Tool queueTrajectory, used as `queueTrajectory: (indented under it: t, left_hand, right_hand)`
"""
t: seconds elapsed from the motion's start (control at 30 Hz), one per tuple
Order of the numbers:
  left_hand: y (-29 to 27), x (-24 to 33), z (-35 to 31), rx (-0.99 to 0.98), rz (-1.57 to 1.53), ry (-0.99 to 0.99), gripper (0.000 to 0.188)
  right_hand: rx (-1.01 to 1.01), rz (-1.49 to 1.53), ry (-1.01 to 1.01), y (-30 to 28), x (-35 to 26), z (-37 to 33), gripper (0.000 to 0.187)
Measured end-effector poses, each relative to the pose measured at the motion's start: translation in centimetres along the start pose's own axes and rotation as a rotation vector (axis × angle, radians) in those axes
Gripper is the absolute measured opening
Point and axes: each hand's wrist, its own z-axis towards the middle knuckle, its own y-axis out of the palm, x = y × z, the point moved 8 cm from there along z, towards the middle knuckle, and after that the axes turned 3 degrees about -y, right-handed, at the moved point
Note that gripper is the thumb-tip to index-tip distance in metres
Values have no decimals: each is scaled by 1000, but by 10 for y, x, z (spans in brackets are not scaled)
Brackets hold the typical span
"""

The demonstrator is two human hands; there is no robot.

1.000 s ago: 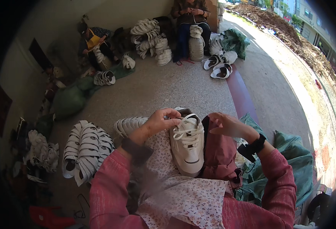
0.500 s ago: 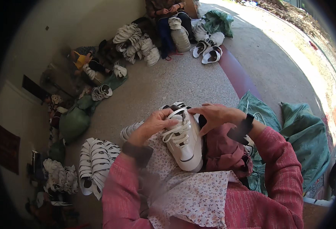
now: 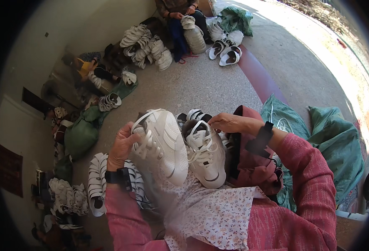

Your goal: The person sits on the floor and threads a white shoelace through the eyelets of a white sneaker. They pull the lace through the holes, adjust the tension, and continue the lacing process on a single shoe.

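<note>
Left shoe (image 3: 166, 144) is gripped in the left hand (image 3: 123, 143); right shoe (image 3: 206, 158) is touched by the right hand (image 3: 233, 124), its grip hidden.

The far and left sides are enclosed by plain, pale beige walls (image 3: 94, 29). Against the left one, a dark red rectangular panel (image 3: 8, 169) is seen, with a dark flat rectangular board (image 3: 37, 101) set farther off. The grey speckled hard floor (image 3: 167, 85) is edged on the right by a smooth reddish-purple strip (image 3: 258, 77). Beyond it, bare grey ground (image 3: 293, 62) is crossed by glaring sunlight, while the interior is left shaded.
</note>
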Motion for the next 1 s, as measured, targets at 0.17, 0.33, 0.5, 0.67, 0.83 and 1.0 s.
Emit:
queueTrajectory:
  t: [0.17, 0.33, 0.5, 0.67, 0.83, 1.0]
  left_hand:
    - [66, -5, 31, -143, 191, -108, 29]
    - [132, -50, 70, -236, 762, -206, 24]
    - [129, -58, 59, -205, 541, -216, 37]
    - [75, -62, 35, -127, 248, -347, 51]
    - [5, -20, 3, 95, 131, -202, 48]
    - [-11, -5, -20, 87, 263, -206, 48]
  right_hand:
    - [129, 272, 183, -8, 4, -12, 81]
    - [165, 331, 149, -4, 20, -11, 101]
    - [163, 406, 206, 11, 47, -18, 96]
    - [71, 433, 312, 26, 87, -31, 96]
    - [30, 369, 323, 28, 93, -38, 98]
    - [-56, 352, 238, 42, 59, -40, 102]
